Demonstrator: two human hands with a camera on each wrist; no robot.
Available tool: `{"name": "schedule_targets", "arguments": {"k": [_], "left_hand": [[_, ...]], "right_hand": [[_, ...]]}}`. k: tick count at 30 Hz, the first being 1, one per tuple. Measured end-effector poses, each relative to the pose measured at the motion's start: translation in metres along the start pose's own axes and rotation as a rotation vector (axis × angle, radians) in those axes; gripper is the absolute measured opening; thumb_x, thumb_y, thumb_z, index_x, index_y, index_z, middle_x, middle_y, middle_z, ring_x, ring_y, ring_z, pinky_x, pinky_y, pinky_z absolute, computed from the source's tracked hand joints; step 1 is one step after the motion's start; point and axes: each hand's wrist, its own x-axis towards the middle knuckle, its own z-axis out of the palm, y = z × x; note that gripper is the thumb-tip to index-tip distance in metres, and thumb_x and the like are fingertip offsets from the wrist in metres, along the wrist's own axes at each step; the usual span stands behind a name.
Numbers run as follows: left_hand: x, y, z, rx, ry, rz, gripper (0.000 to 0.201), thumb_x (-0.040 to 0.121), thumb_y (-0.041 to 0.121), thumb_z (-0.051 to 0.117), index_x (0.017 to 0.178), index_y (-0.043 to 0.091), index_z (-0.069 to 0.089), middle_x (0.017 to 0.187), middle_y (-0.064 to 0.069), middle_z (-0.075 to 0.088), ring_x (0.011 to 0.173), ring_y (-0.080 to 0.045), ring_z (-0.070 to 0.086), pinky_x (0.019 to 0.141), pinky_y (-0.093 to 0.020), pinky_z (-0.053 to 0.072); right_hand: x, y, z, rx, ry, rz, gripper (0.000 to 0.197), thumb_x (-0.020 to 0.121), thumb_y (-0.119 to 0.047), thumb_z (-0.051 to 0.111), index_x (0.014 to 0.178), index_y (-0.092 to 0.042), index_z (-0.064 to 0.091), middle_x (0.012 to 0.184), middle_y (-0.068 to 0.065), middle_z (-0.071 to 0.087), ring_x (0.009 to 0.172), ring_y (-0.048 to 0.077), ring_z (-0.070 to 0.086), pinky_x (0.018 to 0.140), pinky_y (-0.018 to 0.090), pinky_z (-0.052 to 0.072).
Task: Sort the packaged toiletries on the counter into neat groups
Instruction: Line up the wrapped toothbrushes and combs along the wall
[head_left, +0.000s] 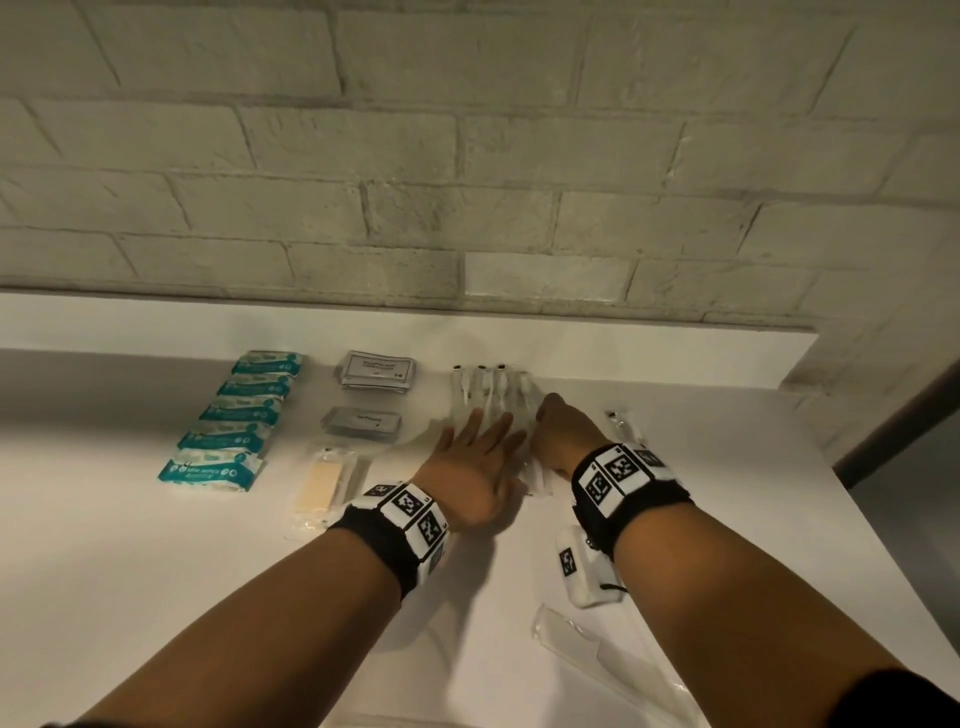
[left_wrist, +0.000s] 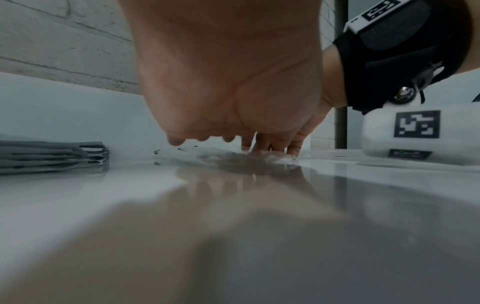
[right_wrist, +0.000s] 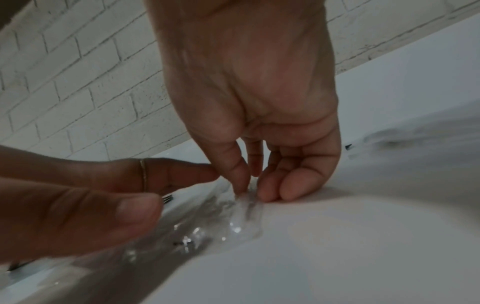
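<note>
Pressing flat with straight fingers, left hand on a fan of clear-wrapped toothbrushes near the back of the white counter; exact count unclear, three dark tips showing at the far end. Beside it, right hand with thumb and fingertips pinching the clear wrapper at the fan's right edge. Left of the fan, two stacks of grey sachets, printed text too small to read. Further left, five teal-and-white wipe packs in a slanting column, lettering not legible. In front of the sachets, one pale yellow bar in clear wrap. Right of the hands, one more clear packet; nearer, under the right forearm, another long clear packet close to the counter's right edge. Bare counter wide open in front left. Behind, white brick wall above a raised ledge.
</note>
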Motion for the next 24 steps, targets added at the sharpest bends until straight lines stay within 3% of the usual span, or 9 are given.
{"name": "schedule_targets", "arguments": {"k": [4, 6, 10, 13, 15, 19, 21, 24], "left_hand": [[0.0, 0.002, -0.004, 0.019, -0.144, 0.069, 0.067, 0.096, 0.059, 0.021, 0.153, 0.031, 0.002, 0.162, 0.007, -0.006, 0.148, -0.025, -0.014, 0.117, -0.049, -0.005], [0.0, 0.003, -0.005, 0.027, -0.19, 0.048, 0.066, 0.096, 0.06, 0.019, 0.153, 0.032, 0.003, 0.162, 0.008, -0.006, 0.148, -0.025, -0.014, 0.116, -0.051, -0.005], [0.001, 0.004, -0.005, 0.023, -0.196, 0.036, 0.066, 0.096, 0.06, 0.021, 0.153, 0.033, 0.005, 0.162, 0.008, -0.005, 0.148, -0.025, -0.013, 0.117, -0.052, -0.002], [0.0, 0.003, -0.004, 0.03, -0.182, 0.033, 0.065, 0.096, 0.061, 0.021, 0.153, 0.033, 0.006, 0.162, 0.008, -0.005, 0.148, -0.025, -0.012, 0.117, -0.053, -0.001], [0.001, 0.003, -0.003, 0.027, -0.186, 0.029, 0.065, 0.096, 0.061, 0.021, 0.153, 0.033, 0.006, 0.162, 0.009, -0.006, 0.148, -0.025, -0.013, 0.117, -0.051, -0.001], [0.002, 0.003, -0.003, 0.003, -0.185, 0.025, 0.066, 0.095, 0.061, 0.023, 0.153, 0.034, 0.006, 0.161, 0.009, -0.006, 0.148, -0.025, -0.014, 0.116, -0.051, -0.004], [0.001, 0.004, -0.004, -0.006, -0.159, 0.019, 0.066, 0.095, 0.061, 0.026, 0.152, 0.033, 0.009, 0.162, 0.008, -0.004, 0.148, -0.025, -0.014, 0.116, -0.051, -0.005], [0.003, 0.003, -0.002, 0.003, -0.107, 0.008, 0.069, 0.094, 0.061, 0.026, 0.153, 0.03, 0.007, 0.162, 0.003, -0.004, 0.148, -0.027, -0.013, 0.116, -0.052, -0.004]], "right_hand": [[-0.008, 0.015, -0.008, -0.001, 0.013, -0.031, 0.038, 0.092, -0.009, 0.047, 0.129, -0.009, 0.045, 0.122, 0.016, 0.059, 0.108, 0.031, 0.06, 0.078, 0.031, 0.045], [-0.013, 0.032, -0.018, -0.067, 0.064, -0.028, 0.038, 0.09, -0.013, 0.049, 0.128, -0.012, 0.048, 0.123, 0.015, 0.056, 0.107, 0.032, 0.059, 0.084, 0.034, 0.049], [-0.027, 0.071, -0.045, -0.274, 0.175, 0.162, 0.04, 0.09, -0.023, 0.048, 0.129, -0.013, 0.049, 0.125, 0.014, 0.052, 0.114, 0.034, 0.054, 0.093, 0.041, 0.047], [-0.033, 0.089, -0.055, -0.476, -0.106, 0.251, 0.038, 0.091, -0.023, 0.059, 0.125, -0.008, 0.057, 0.122, 0.009, 0.061, 0.11, 0.026, 0.059, 0.087, 0.034, 0.046], [-0.032, 0.088, -0.054, -0.515, -0.173, 0.266, 0.035, 0.089, -0.02, 0.063, 0.121, -0.006, 0.061, 0.117, 0.008, 0.065, 0.107, 0.024, 0.062, 0.082, 0.03, 0.046], [-0.021, 0.066, -0.044, -0.279, -0.061, 0.172, 0.03, 0.091, -0.016, 0.055, 0.118, -0.004, 0.06, 0.108, 0.012, 0.068, 0.099, 0.028, 0.066, 0.078, 0.031, 0.048], [-0.017, 0.053, -0.038, -0.223, 0.012, 0.055, 0.025, 0.09, -0.018, 0.054, 0.108, -0.004, 0.063, 0.109, 0.015, 0.069, 0.098, 0.03, 0.065, 0.076, 0.029, 0.046], [-0.014, 0.038, -0.033, -0.166, 0.062, -0.035, 0.033, 0.092, -0.019, 0.055, 0.121, -0.005, 0.061, 0.125, 0.012, 0.061, 0.118, 0.029, 0.056, 0.093, 0.031, 0.046]]}}
